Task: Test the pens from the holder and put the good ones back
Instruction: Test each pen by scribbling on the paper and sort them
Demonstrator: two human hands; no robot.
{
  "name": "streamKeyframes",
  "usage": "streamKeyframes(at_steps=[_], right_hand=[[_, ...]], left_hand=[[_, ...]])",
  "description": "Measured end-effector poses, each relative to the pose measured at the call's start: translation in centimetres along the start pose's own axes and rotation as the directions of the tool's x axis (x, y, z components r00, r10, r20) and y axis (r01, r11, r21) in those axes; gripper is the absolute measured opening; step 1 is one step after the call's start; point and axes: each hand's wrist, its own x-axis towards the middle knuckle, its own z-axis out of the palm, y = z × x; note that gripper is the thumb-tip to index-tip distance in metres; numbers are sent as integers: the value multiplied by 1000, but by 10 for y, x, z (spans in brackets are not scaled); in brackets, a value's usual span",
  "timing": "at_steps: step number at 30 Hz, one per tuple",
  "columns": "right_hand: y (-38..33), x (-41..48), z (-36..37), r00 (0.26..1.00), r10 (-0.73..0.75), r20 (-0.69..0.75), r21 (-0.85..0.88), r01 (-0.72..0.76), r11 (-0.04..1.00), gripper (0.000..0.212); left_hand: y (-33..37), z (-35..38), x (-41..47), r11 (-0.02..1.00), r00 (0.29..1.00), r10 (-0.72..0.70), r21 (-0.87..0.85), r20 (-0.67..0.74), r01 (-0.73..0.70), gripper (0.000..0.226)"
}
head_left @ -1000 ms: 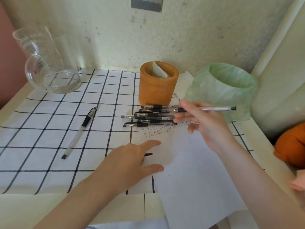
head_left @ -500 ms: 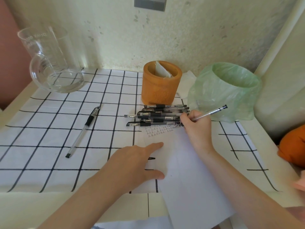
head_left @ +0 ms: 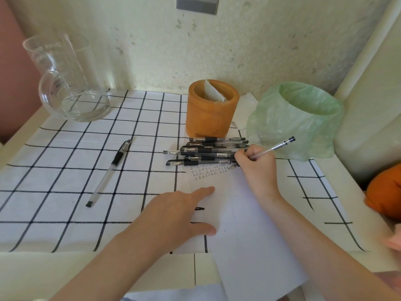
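Note:
My right hand (head_left: 257, 168) grips a clear pen (head_left: 273, 147) in a writing hold, its tip down on the white paper (head_left: 247, 231) beside rows of small test marks (head_left: 208, 171). My left hand (head_left: 180, 218) lies flat on the paper's left edge, fingers straight, with a small black pen cap (head_left: 199, 208) showing beside it. A pile of several black-grip pens (head_left: 206, 152) lies in front of the orange wooden holder (head_left: 211, 109), which has a folded paper inside. One more pen (head_left: 109, 171) lies alone on the checked cloth to the left.
A glass jug (head_left: 67, 81) stands at the back left. A bin lined with a green plastic bag (head_left: 297, 118) sits right of the holder. An orange object (head_left: 385, 192) is at the right edge. The checked cloth (head_left: 65, 192) covers the table.
My right hand brought the pen from above the pile down to the paper and now holds it in writing position. The left hand stayed flat on the paper.

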Motion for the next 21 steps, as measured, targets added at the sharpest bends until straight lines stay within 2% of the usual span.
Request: streamKeyframes(at_steps=[10,21], right_hand=[[1,1,1,999,-35,-18,-17,34,999,39],[-1,0,1,1000,0,8,3,0,1000,41]], left_hand=[[1,0,-1,1000,1000,3,2,2,-3,75],[1,0,0,1000,1000,5,-4,13,-5,75]])
